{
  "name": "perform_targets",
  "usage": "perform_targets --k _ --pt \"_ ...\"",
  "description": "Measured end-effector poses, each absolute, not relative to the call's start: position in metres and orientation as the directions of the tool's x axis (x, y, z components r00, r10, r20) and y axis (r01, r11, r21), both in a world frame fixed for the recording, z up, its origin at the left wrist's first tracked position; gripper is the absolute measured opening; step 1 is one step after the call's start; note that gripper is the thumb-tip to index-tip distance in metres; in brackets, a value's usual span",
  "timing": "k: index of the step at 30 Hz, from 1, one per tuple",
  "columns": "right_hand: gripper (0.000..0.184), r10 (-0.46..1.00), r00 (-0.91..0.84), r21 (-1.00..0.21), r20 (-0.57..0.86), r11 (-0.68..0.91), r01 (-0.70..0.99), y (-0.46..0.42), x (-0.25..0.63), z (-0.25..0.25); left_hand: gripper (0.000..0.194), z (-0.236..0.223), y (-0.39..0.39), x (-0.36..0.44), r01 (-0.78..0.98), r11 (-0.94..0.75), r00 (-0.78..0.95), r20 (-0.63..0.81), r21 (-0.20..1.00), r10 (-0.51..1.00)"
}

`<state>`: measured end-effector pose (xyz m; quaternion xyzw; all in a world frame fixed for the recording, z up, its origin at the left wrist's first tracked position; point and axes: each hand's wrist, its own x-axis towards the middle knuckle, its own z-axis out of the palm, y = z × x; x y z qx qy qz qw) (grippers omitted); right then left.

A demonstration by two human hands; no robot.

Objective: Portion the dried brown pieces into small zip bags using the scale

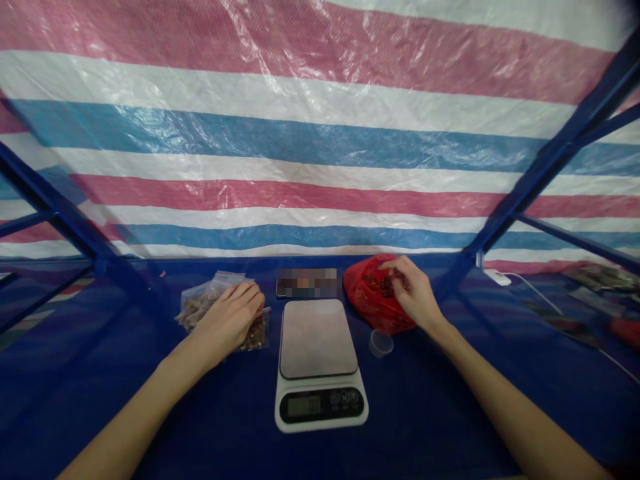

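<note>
Your right hand (pixel 411 290) is at the open red plastic bag (pixel 367 310), fingertips bunched over the small brown pieces (pixel 383 285) inside; can't tell if they pinch any. Small clear cup (pixel 381 343), just below that hand, looks empty. Your left hand (pixel 235 312), fingers together and curled, lies over clear zip bags (pixel 257 332) holding brown pieces. Digital kitchen scale (pixel 320 363) sits between your hands.

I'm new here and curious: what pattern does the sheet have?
Red, white and blue stripes on the sheet, head view.
</note>
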<state>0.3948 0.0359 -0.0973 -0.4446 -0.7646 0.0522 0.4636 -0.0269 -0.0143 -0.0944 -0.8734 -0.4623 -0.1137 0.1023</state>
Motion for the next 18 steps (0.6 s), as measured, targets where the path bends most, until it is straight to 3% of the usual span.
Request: perform_targets --k 7,11,14,18 --pt "0.035 0.745 -0.129 -0.530 0.654 0.573 0.625 0.032 0.396 -0.098 0.025 -0.092 -0.018 -0.024 0.820 -0.571 0.537 0.391 -0.037 0.747" --pt "0.034 0.748 -0.121 -0.542 0.653 0.572 0.616 0.024 0.390 -0.097 0.024 -0.080 -0.025 -0.021 0.820 -0.573 0.494 0.517 -0.010 0.699" --pt "0.032 0.744 -0.122 -0.548 0.656 0.582 0.601 0.016 0.382 -0.095 0.023 -0.073 -0.031 -0.016 0.808 -0.579 0.409 0.605 0.109 0.684" --pt "0.031 0.742 -0.126 -0.549 0.659 0.588 0.595 0.006 0.375 -0.090 0.029 -0.071 -0.037 -0.010 0.762 -0.558 0.324 0.554 0.327 0.767"
